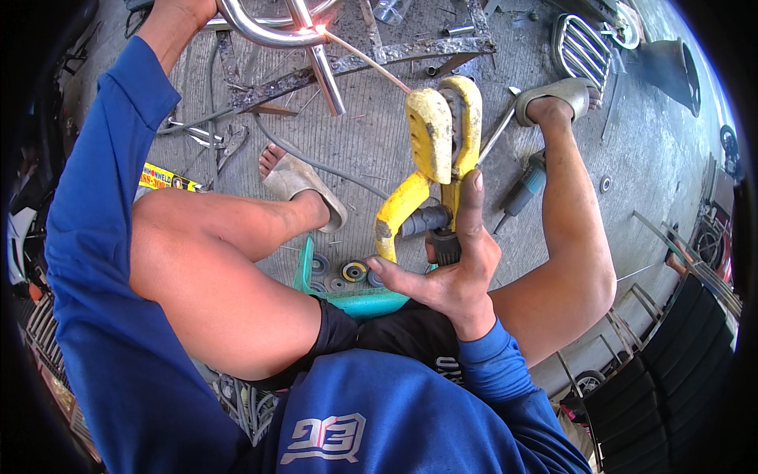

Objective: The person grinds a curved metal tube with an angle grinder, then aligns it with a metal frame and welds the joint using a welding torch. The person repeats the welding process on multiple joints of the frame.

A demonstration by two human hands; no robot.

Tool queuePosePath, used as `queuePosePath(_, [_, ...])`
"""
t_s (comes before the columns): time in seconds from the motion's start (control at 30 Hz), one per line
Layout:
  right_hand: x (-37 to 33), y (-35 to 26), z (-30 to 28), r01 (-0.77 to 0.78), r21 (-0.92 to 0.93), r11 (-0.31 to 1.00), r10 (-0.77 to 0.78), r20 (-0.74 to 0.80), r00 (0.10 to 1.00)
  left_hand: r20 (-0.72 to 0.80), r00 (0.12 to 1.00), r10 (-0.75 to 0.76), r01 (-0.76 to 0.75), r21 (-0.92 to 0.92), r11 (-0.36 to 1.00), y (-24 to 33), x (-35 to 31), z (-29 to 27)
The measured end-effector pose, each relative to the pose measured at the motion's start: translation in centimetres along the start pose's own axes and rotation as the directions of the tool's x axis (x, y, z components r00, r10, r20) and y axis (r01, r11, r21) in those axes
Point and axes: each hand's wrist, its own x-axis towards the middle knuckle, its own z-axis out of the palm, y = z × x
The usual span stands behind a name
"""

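R hand (464, 275) wrapped round handle end of yellow electrode holder (430, 134), thumb & index spread wide, other fingers mostly hidden behind. Holder's head sits above the index tip; thin rod (367, 60) runs from it up-L, well past the fingers, to a bright glow at bent shiny tube (260, 33) & straight tube (325, 79). L hand (188, 8) at top edge, just beside bent tube; its fingers out of frame, can't tell if open or gripping. Grinder (523, 188) on floor (363, 141), R of R fingers; discs (354, 272) by teal tray (371, 303), just L of R thumb.

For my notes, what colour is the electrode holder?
The electrode holder is yellow, with dark scuffs (head view).
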Motion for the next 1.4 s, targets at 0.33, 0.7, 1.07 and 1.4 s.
queuePosePath(0.33, [-0.1,-0.3,-0.1,-0.067,0.064,0.996,0.063,0.052,0.997,-0.35,0.908,0.23,-0.113,0.325,0.939,-0.8,-1.7,4.6])
queuePosePath(0.7, [-0.3,0.3,-0.1,-0.009,0.048,0.999,0.009,-0.008,1.0,-0.386,0.894,0.228,-0.114,0.295,0.949,-1.1,-0.8,2.0])
queuePosePath(1.07, [-0.3,0.3,0.4,-0.001,-0.016,1.0,0.001,0.012,1.0,-0.355,0.915,0.189,-0.099,0.257,0.961,-1.1,0.2,0.2])
queuePosePath(1.4, [-0.2,0.2,0.5,-0.026,-0.009,1.0,0.026,0.022,0.999,-0.333,0.931,0.152,-0.062,0.265,0.962,-1.2,-0.4,1.4])
